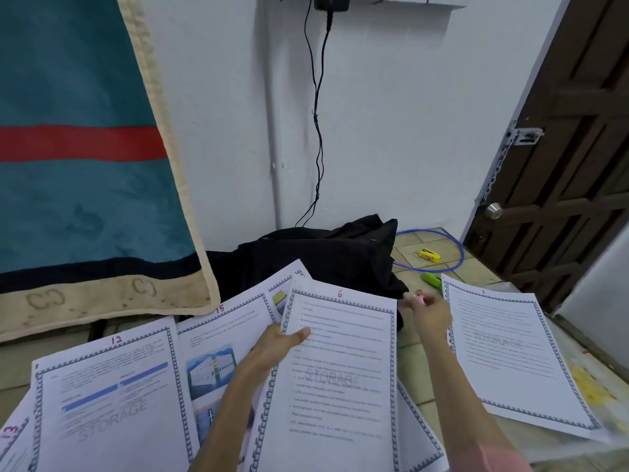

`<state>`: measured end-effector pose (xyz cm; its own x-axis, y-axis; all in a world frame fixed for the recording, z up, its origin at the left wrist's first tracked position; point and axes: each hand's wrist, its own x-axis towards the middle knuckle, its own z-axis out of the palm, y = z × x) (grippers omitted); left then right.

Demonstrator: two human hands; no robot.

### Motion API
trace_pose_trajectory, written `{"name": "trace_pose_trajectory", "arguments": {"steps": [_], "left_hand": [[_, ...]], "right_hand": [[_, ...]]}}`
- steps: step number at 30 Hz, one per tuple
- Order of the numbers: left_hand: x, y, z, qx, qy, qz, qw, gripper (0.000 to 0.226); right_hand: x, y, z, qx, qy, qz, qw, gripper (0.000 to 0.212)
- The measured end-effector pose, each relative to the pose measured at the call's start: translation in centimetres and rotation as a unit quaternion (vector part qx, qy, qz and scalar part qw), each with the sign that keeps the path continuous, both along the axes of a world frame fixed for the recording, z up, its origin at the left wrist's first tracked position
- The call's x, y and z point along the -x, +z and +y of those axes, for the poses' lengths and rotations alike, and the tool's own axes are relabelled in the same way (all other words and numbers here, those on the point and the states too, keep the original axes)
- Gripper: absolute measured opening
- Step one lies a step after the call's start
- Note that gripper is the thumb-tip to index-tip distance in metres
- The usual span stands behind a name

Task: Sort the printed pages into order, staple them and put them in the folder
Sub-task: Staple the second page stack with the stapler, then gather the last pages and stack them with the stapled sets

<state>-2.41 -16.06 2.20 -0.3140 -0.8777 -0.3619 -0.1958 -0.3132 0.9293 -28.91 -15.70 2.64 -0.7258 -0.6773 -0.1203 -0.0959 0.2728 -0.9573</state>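
Printed pages with blue borders and handwritten pink numbers lie spread in front of me. My left hand [277, 342] pinches the left edge of page 6 [343, 376], thumb on top. Page 12 [112, 400] and page 15 [218, 352] lie to its left, page 13 [13, 444] at the far left edge. Page 1 [517, 359] lies apart on the right. My right hand [430, 313] is blurred, fingers curled round a small pink pen [419, 300], between page 6 and page 1. A green stapler [432, 280] lies on the tiles behind page 1.
A black cloth bag [326, 257] sits behind the pages. A yellow box [429, 255] lies inside a blue cable loop [452, 253] on the tiled floor. A teal blanket [85, 165] hangs at left, a brown door [565, 165] stands at right.
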Motion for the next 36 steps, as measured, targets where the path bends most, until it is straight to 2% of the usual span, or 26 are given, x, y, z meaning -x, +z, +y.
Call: {"name": "trace_pose_trajectory", "arguments": {"steps": [3,6,8,10,11,12,14,15,17,19,21,23,26,28,30,33,36], "left_hand": [[-0.4,0.1,-0.4,-0.002,0.009,-0.004,1.0,0.024],[-0.6,0.3,-0.7,-0.01,0.017,-0.005,1.0,0.027],[-0.9,0.6,-0.9,-0.018,0.018,0.002,1.0,0.028],[-1.1,1.2,-1.3,-0.021,0.017,0.012,1.0,0.028],[-1.1,1.7,-1.5,-0.021,0.018,0.021,0.999,0.028],[-1.1,2.2,-1.9,-0.018,0.02,0.032,0.999,0.028],[-0.6,3.5,-2.9,-0.01,0.024,0.068,0.997,0.03],[-0.1,4.0,-3.6,-0.006,0.028,0.089,0.996,0.033],[1.9,5.0,-5.0,-0.003,0.042,0.112,0.993,0.038],[4.9,5.8,-5.9,-0.001,0.053,0.119,0.991,0.04],[8.6,6.5,-6.0,-0.001,0.031,0.135,0.99,0.04],[12.7,6.6,-5.1,-0.005,-0.023,0.156,0.987,0.039],[18.7,4.9,-2.5,0.051,-0.117,0.101,0.987,0.04],[22.4,2.7,-0.8,0.111,-0.167,0.043,0.979,0.043],[25.4,0.9,0.7,0.154,-0.161,-0.029,0.974,0.05],[28.6,-0.6,2.4,0.18,-0.139,-0.044,0.973,0.069],[30.0,-1.9,3.1,0.222,-0.153,-0.101,0.958,0.081]], "right_hand": [[-0.1,-3.4,2.4,0.042,-0.011,0.05,0.998,0.013],[0.5,-6.3,2.6,-0.013,0.035,0.089,0.995,0.021],[0.7,-6.8,2.1,-0.056,0.064,0.132,0.988,0.018],[0.4,-5.9,1.7,-0.046,0.04,0.17,0.984,0.024],[-0.1,-4.7,1.8,0.009,0.03,0.114,0.993,0.027],[-0.5,-3.3,2.1,0.058,0.045,0.011,0.997,0.032],[-0.5,-0.8,2.4,0.05,0.187,-0.157,0.968,0.058],[-0.2,0.1,2.9,0.011,0.274,-0.184,0.944,0.068],[0.9,1.4,3.8,0.001,0.362,-0.19,0.913,0.064],[2.5,2.7,4.7,0.043,0.336,-0.152,0.929,0.042],[4.9,3.5,5.6,0.077,0.254,-0.061,0.962,0.026],[7.8,4.1,6.7,0.075,0.159,0.014,0.984,0.02],[12.3,4.2,8.5,0.085,0.046,0.08,0.992,0.03],[14.7,3.6,9.6,0.053,-0.007,0.127,0.99,0.039],[16.2,2.6,10.4,0.01,-0.05,0.147,0.988,0.052],[17.8,0.4,10.7,-0.039,-0.047,0.213,0.975,0.064],[18.8,-1.9,10.5,-0.124,-0.033,0.283,0.951,0.059]]}}
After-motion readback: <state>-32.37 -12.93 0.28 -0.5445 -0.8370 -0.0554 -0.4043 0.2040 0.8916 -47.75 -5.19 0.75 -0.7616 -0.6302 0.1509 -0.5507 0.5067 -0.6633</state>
